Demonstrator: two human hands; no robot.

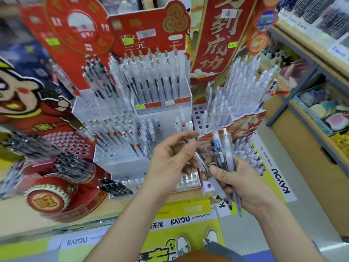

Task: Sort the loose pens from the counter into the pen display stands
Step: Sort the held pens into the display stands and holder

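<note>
Pens point(223, 154) — fingers point(220, 172) of right hand point(245, 184) clamped round the bundle; left hand point(170, 159) pinches one.

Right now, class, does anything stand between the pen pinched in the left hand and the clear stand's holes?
Nothing visible does. The left hand holds the pen beside the clear stand; only pens already standing in it crowd its holes.

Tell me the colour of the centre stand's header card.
The header card is red with gold swirls, head view.
</note>
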